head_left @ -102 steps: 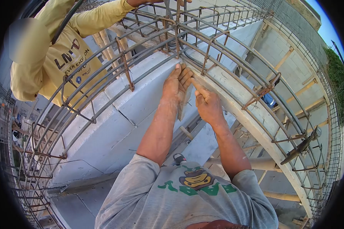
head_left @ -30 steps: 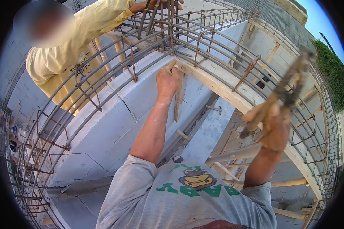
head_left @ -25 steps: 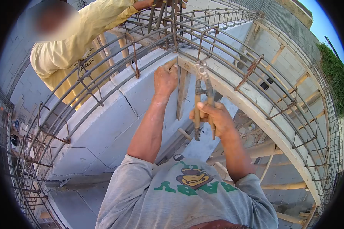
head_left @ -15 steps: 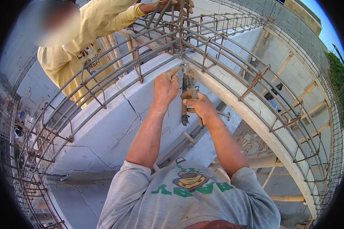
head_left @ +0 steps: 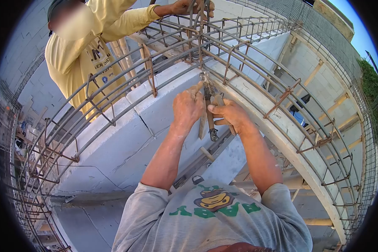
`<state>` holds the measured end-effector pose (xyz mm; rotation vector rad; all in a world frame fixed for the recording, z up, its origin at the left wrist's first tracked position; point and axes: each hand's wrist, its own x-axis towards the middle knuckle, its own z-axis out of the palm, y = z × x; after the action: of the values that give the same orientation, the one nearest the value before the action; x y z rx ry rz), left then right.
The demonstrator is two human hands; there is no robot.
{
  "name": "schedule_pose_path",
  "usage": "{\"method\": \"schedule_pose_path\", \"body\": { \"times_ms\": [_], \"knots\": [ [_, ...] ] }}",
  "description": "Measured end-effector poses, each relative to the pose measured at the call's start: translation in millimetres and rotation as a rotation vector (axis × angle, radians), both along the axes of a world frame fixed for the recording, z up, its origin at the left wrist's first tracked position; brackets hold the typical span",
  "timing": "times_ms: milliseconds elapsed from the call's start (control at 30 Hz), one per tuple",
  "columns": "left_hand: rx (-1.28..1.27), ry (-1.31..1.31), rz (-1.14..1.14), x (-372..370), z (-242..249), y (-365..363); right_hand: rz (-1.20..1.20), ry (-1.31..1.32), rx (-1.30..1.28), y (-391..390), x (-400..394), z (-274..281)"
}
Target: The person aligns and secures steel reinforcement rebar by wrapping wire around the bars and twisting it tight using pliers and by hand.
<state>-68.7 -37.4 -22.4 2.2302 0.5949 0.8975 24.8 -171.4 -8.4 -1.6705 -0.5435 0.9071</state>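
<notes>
My left hand [head_left: 189, 106] is closed, its fingertips against the top corner of the pale block wall [head_left: 109, 138]. What it pinches, if anything, is hidden; a thin tan strip [head_left: 203, 126] shows just below it. Close by on the right, my right hand [head_left: 232, 114] is wrapped round a flat brown piece [head_left: 219, 100], which looks like wood. Between both hands a dark upright bar [head_left: 210, 115] hangs down from the corner, with a ragged black lower end. Rebar cages [head_left: 235, 52] meet just above this corner.
A co-worker in a yellow shirt [head_left: 75, 69] stands across the wall, one hand [head_left: 187, 7] gripping upright bars at the junction. Rebar cages curve along both wall tops, left and right. Timber props [head_left: 300, 182] and a pale board [head_left: 227, 159] lie below.
My left hand has drawn down slightly, and its outstretched index finger is now curled in. My right hand has moved a little right with the brown piece. The co-worker has leaned up.
</notes>
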Motion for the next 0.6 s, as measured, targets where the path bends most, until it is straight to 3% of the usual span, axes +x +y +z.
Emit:
{"method": "schedule_pose_path", "body": {
  "times_ms": [67, 167, 267, 367, 600],
  "knots": [
    [-0.028, 0.018, 0.001, -3.6, 4.8, -2.4, 0.027, 0.128, 0.066, 0.3, 1.4, 0.0],
    [-0.118, 0.073, -0.018, -6.2, 15.9, -2.3, 0.067, -0.024, -0.016, 5.9, 9.0, -3.7],
    [-0.06, 0.009, -0.034, -1.4, 10.1, -2.9, 0.02, 0.115, 0.071, 5.3, 6.6, -10.1],
    [-0.091, -0.042, -0.034, 0.4, 2.0, -3.2, 0.017, 0.086, 0.037, 6.9, 11.2, -16.2],
    [-0.467, -0.11, -0.039, 9.1, -15.9, -2.9, 0.105, 0.385, 0.34, 2.3, 13.1, -29.6]
  ]
}}
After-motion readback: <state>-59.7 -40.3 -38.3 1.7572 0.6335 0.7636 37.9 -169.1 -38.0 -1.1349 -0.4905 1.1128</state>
